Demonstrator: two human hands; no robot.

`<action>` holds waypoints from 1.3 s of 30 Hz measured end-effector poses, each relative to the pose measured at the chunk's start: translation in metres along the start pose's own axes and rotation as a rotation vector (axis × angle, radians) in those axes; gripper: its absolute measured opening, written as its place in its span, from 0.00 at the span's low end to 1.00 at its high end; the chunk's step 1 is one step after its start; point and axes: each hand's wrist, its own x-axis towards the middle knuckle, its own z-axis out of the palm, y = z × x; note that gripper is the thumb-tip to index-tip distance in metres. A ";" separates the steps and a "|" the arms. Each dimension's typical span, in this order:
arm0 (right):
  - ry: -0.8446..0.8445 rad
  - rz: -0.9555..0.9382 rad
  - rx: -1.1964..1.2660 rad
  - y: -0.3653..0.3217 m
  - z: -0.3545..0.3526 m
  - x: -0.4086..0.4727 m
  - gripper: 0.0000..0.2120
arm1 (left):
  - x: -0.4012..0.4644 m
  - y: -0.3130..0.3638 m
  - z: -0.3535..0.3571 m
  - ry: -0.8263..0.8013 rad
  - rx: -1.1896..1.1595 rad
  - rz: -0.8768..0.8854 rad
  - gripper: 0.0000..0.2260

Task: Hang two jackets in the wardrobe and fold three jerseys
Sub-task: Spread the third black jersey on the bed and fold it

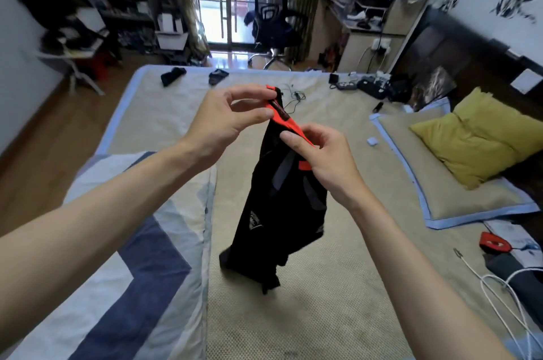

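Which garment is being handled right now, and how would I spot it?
Look over the middle of the bed. Hanging there from both hands, left hand and right hand, is the jersey. It is black with an orange-red collar, unlike the small dark items at the bed's far edge.

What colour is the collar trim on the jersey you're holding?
Bright orange-red collar trim on a black jersey, seen in the head view.

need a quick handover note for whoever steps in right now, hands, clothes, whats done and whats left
Left hand: pinches the orange collar of the black jersey.
Right hand: pinches the same collar, a little lower.
The jersey hangs from both grips, its lower end on or just above the bed mat; it is not spread flat.
Done: no folded jersey or hung jacket shows in this view; the wardrobe is out of view.
Left: lay this jersey flat and fold it, then the other clothes.
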 end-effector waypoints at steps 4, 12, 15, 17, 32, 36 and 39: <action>-0.060 -0.054 -0.046 -0.027 -0.020 0.001 0.06 | 0.007 0.016 -0.005 -0.065 0.202 0.139 0.25; -0.160 -0.176 -0.338 -0.115 -0.069 0.013 0.06 | 0.028 0.053 0.005 -0.322 0.532 0.254 0.01; -0.099 -0.154 -0.370 -0.140 -0.090 0.012 0.05 | 0.036 0.072 0.002 -0.350 0.487 0.214 0.04; -0.050 -0.163 -0.467 -0.152 -0.102 0.011 0.05 | 0.041 0.081 -0.003 -0.322 0.704 0.326 0.09; 0.176 -0.300 -0.648 -0.212 -0.126 -0.024 0.06 | 0.043 0.073 0.073 -0.430 0.502 0.294 0.22; 0.181 -0.312 -0.576 -0.205 -0.164 -0.039 0.08 | 0.045 0.067 0.088 -0.485 0.397 0.090 0.26; 0.138 -0.316 -0.553 -0.190 -0.191 -0.045 0.09 | 0.036 0.067 0.122 -0.592 0.326 0.013 0.24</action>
